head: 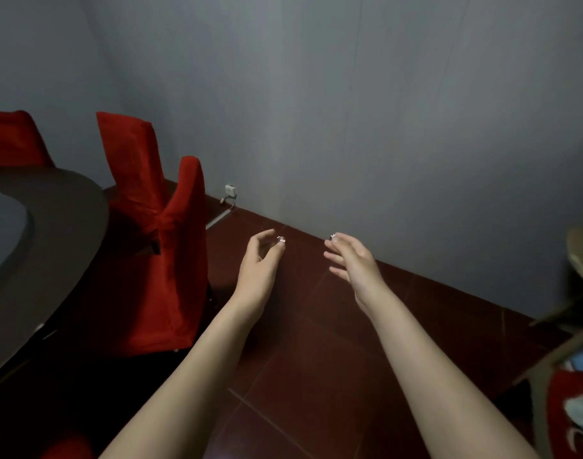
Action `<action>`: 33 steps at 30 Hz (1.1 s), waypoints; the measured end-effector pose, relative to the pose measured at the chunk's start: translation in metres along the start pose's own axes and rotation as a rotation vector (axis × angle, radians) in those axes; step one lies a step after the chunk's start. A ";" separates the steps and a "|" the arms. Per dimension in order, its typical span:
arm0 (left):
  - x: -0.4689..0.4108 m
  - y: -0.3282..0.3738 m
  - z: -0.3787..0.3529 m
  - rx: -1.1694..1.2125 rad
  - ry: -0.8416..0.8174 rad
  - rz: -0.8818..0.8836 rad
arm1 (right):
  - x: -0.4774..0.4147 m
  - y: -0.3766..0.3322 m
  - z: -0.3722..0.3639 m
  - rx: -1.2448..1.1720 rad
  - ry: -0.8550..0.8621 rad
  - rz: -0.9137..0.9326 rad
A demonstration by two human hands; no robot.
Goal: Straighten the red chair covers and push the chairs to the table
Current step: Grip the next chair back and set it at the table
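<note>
Red cloth drapes the nearest chair [180, 260], which stands at the rim of the dark round bench [61, 233], with a second covered chair [131, 167] just behind it. The cover looks soft and slack and is likely to slide or bunch, so pinch it at the back's top corners. The frame beneath should be stiff; push it at the top of the back. The left grip [260, 260] and right grip [353, 260] hover empty over the floor [316, 359], fingers loosely spread, apart from the chair.
</note>
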State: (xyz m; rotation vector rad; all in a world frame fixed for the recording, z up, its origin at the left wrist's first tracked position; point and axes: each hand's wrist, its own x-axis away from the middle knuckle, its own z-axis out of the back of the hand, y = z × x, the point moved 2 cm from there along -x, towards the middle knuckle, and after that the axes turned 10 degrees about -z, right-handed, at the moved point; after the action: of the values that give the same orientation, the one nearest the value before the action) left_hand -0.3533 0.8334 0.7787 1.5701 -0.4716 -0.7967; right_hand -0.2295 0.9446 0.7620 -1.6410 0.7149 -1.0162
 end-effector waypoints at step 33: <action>-0.368 -0.080 -0.111 -0.084 0.341 -0.012 | -0.414 -0.128 -0.031 0.156 -0.280 0.037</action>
State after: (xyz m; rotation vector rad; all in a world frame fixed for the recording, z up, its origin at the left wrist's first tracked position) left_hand -0.5337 1.1817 0.7825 1.5919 -0.1780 -0.5350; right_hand -0.4531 1.3173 0.7752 -1.5872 0.4657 -0.7752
